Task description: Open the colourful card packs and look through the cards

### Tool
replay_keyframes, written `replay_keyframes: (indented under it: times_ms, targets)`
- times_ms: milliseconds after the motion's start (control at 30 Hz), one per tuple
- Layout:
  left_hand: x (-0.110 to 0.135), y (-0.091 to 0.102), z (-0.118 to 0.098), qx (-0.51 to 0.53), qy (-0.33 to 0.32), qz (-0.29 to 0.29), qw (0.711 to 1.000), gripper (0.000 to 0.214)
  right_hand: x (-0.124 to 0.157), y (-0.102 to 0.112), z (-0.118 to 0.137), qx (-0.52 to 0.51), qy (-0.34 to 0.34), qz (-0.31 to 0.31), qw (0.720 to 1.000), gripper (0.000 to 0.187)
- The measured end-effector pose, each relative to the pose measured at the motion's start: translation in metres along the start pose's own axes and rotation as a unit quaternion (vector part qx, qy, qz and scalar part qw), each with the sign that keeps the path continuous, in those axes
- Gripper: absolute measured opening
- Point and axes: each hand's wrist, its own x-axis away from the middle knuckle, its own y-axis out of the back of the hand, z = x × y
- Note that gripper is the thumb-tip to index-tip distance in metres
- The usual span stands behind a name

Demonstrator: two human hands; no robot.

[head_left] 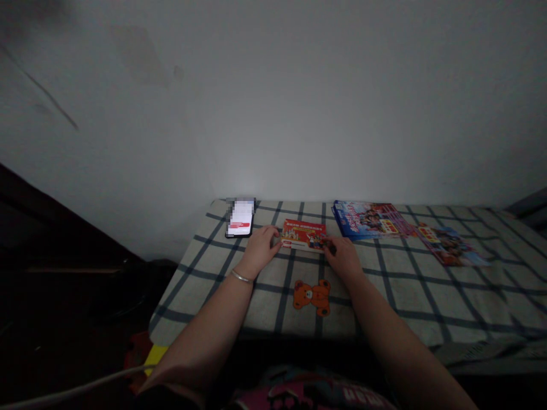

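Note:
A red printed leaflet (304,234) with a white lower strip, a castle picture and small figures lies on the checked tablecloth (273,310). At its left edge my left hand (262,246) holds it between thumb and curved fingers, a bracelet on the wrist. My right hand (342,255) pinches the lower right corner, its fingertips partly hidden. Below the leaflet, between my forearms, an orange bear figure (311,296) lies flat on the cloth. A phone (241,218) with a lit screen is just beyond my left hand.
To the right lies a stack of colourful brochures (363,221), blue at its left edge. A single brochure (450,245) lies farther right. A bare wall (299,102) rises behind the table. A pale cable (85,387) runs at lower left, near something yellow (154,357).

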Motion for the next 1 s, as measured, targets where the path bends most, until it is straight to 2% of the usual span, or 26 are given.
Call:
replay_keyframes:
  times_ms: [200, 567, 833, 1000]
  targets:
    - [0.001, -0.001, 0.002, -0.024, -0.051, 0.019, 0.998, 0.02, 0.002, 0.002, 0.004, 0.024, 0.029, 0.006, 0.999, 0.02]
    - [0.001, 0.002, -0.002, -0.04, -0.102, 0.026, 0.994, 0.022, 0.002, 0.004, 0.018, 0.001, 0.139, 0.044, 0.989, 0.019]
    - [0.001, -0.001, -0.017, -0.058, -0.183, 0.09, 0.977, 0.026, 0.001, 0.003, 0.024, 0.036, 0.136, 0.051, 0.989, 0.018]
    - [0.002, -0.006, -0.024, -0.074, -0.179, 0.094, 0.977, 0.025, -0.001, 0.008, 0.034, 0.089, 0.114, 0.099, 0.985, 0.02]
